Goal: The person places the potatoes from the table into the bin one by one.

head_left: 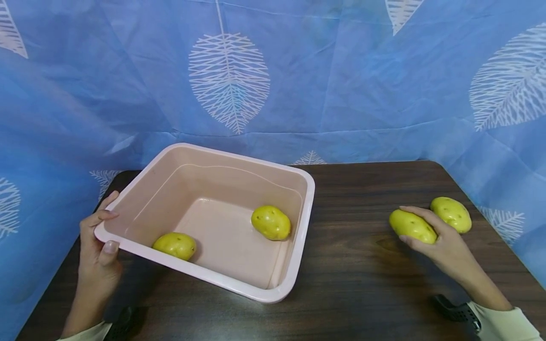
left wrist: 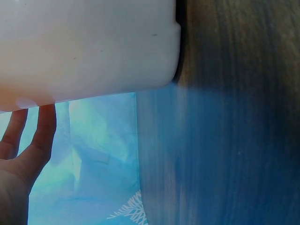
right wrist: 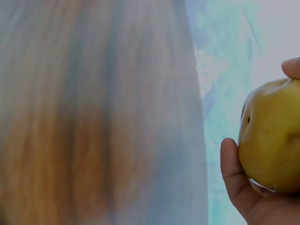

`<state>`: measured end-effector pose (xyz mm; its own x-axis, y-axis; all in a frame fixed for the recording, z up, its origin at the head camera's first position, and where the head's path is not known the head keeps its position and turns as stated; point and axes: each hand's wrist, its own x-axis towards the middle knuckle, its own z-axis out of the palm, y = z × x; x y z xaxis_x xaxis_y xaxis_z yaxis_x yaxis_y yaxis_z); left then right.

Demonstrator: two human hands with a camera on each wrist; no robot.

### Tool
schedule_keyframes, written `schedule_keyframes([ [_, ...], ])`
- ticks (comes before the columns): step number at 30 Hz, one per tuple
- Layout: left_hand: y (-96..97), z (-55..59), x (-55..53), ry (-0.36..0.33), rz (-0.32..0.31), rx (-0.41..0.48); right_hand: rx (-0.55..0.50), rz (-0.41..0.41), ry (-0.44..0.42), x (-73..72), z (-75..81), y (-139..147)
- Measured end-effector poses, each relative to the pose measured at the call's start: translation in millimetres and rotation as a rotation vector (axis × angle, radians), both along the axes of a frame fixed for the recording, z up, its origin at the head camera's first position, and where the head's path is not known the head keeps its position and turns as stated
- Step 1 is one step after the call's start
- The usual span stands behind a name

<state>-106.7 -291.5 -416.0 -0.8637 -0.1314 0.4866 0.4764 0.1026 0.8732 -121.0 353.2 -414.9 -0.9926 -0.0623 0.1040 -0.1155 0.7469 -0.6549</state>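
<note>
My left hand (head_left: 100, 253) grips the left corner of a pale pink plastic basin (head_left: 204, 275), thumb on the near rim and fingers along its side. The left wrist view shows the basin's outer wall (left wrist: 98, 47) with fingers (left wrist: 44, 126) against it. Inside lie two yellow-green potatoes, one potato (head_left: 176, 246) by the near wall and another potato (head_left: 271, 222) toward the right wall. My right hand (head_left: 445, 244) holds a third potato (head_left: 410, 226) between thumb and fingers, at the table's right. In the right wrist view that potato (right wrist: 272, 136) sits between the digits.
One more potato (head_left: 452, 214) lies just beyond my right hand, near the right edge of the dark wooden table (head_left: 350, 274). A blue cloth (head_left: 341, 85) with white leaf prints hangs behind the table. Dark bands (head_left: 458, 310) circle the wrists.
</note>
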Motion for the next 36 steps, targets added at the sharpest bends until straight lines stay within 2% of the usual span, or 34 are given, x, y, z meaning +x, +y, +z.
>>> schedule_keyframes([
  [3,-0.8,0.4,0.1,-0.008,0.002,-0.014,-0.031,0.012,-0.014,1.4,6.4,-6],
  [10,-0.9,-1.7,-1.8,0.045,-0.029,0.012,-0.123,0.076,-0.011,-4.7,23.2,-24],
  [18,0.6,1.4,-0.6,-0.011,0.001,0.015,-0.344,0.194,-0.017,-12.5,47.1,-47],
  [21,0.7,1.9,-0.2,-0.015,0.000,0.012,-0.454,0.243,-0.024,-15.7,60.2,-57],
  [23,0.8,1.7,-0.2,-0.005,-0.006,0.021,-0.490,0.274,-0.030,-17.0,69.8,-63],
  [25,0.6,1.9,-0.1,-0.008,-0.001,0.014,-0.530,0.301,-0.050,-18.2,79.4,-71],
  [29,-0.1,2.6,0.9,-0.032,0.014,-0.007,-0.535,0.324,-0.082,-21.2,97.7,-87],
  [34,-0.1,1.8,1.7,-0.032,0.022,-0.027,-0.653,0.393,-0.167,-28.3,117.5,-109],
  [36,-0.2,1.7,1.9,-0.038,0.031,-0.045,-0.664,0.411,-0.196,-30.3,126.2,-118],
])
